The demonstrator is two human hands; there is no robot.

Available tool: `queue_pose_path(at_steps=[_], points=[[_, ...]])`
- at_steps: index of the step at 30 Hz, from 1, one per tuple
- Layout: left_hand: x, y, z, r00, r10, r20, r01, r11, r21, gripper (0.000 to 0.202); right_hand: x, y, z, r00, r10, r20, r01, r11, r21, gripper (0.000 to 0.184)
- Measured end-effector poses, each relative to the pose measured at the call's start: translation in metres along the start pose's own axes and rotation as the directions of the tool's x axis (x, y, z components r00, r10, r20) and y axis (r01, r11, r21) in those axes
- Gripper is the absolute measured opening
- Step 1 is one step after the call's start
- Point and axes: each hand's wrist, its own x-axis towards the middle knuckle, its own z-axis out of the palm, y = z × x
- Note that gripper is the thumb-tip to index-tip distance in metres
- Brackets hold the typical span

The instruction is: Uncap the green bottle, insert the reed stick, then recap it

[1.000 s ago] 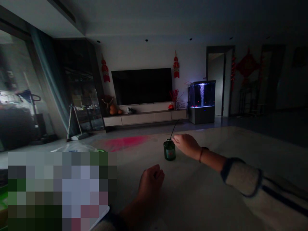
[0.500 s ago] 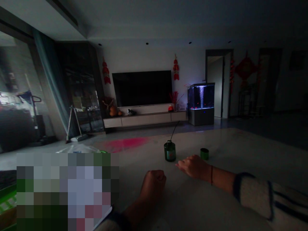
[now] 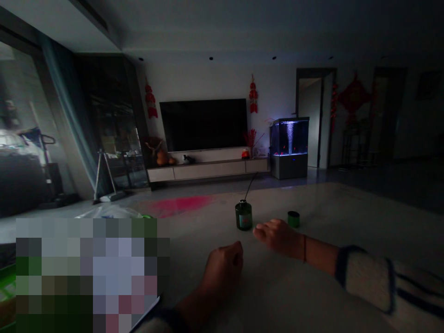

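Observation:
A dark green glass diffuser bottle (image 3: 243,217) with a pale label stands upright on the table, a single thin dark stick (image 3: 250,186) leaning out of its neck. My right hand (image 3: 277,237), palm down just right of the bottle and apart from it, has its fingers curled in; nothing shows in them. Behind its knuckles sits a short green cap (image 3: 293,219) with a dark top. Nearer to me, my left hand (image 3: 224,267) makes a loose fist below the bottle, with no object visible in it. The inner side of both hands is hidden.
Pixelation covers the table's left front; clear plastic wrap (image 3: 107,212) and part of a green basket (image 3: 7,286) show around it. Pink colour (image 3: 180,205) marks the table's far left part. Beyond are a television (image 3: 204,125), a low cabinet (image 3: 208,171) and a lit fish tank (image 3: 290,138).
My right hand's fingers have curled in more. The left fist has turned slightly and its thumb side is higher. Bottle and cap stand as before; the view has shifted a little.

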Motion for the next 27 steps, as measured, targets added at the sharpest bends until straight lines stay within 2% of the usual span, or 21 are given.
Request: queue_pose_path(at_steps=[2,5,7,10,13,16,18,21,24,26,27], points=[[0.001,0.002,-0.003,0.999,-0.04,0.021,0.038,0.996,0.086,0.035,0.003,0.002,-0.001,0.987,0.139,0.08,-0.138,0.99,-0.014,0.039],[0.005,-0.001,-0.007,0.986,-0.169,0.008,0.161,0.95,0.266,0.055,0.005,0.005,0.004,0.916,0.36,0.178,-0.352,0.933,-0.076,0.066],[0.008,-0.004,-0.009,0.977,-0.212,-0.002,0.2,0.921,0.334,0.063,0.004,0.007,0.01,0.874,0.436,0.214,-0.418,0.9,-0.124,0.074],[0.01,-0.007,-0.011,0.975,-0.22,0.024,0.2,0.922,0.332,0.07,0.001,0.006,0.018,0.847,0.45,0.282,-0.427,0.893,-0.145,0.077],[0.011,-0.007,-0.012,0.962,-0.265,0.063,0.232,0.917,0.325,0.072,0.0,0.003,0.019,0.842,0.432,0.323,-0.409,0.902,-0.139,0.078],[0.011,-0.005,-0.012,0.944,-0.327,0.047,0.296,0.901,0.316,0.071,0.004,0.005,0.014,0.867,0.424,0.263,-0.414,0.905,-0.095,0.078],[0.011,-0.004,-0.012,0.942,-0.335,0.036,0.309,0.903,0.299,0.071,0.011,0.013,0.011,0.871,0.447,0.203,-0.461,0.887,0.023,0.078],[0.011,-0.005,-0.011,0.944,-0.328,0.026,0.308,0.909,0.281,0.071,0.028,0.032,0.01,0.825,0.527,0.203,-0.565,0.766,0.307,0.071],[0.011,-0.006,-0.01,0.945,-0.326,0.029,0.307,0.914,0.265,0.072,0.053,0.051,0.015,0.789,0.508,0.346,-0.602,0.522,0.604,0.055],[0.011,-0.007,-0.01,0.944,-0.328,0.036,0.308,0.914,0.264,0.072,0.07,0.058,0.021,0.769,0.502,0.396,-0.608,0.381,0.697,0.054],[0.011,-0.007,-0.011,0.946,-0.321,0.036,0.301,0.916,0.265,0.072,0.078,0.06,0.024,0.772,0.514,0.373,-0.59,0.363,0.721,0.049]])
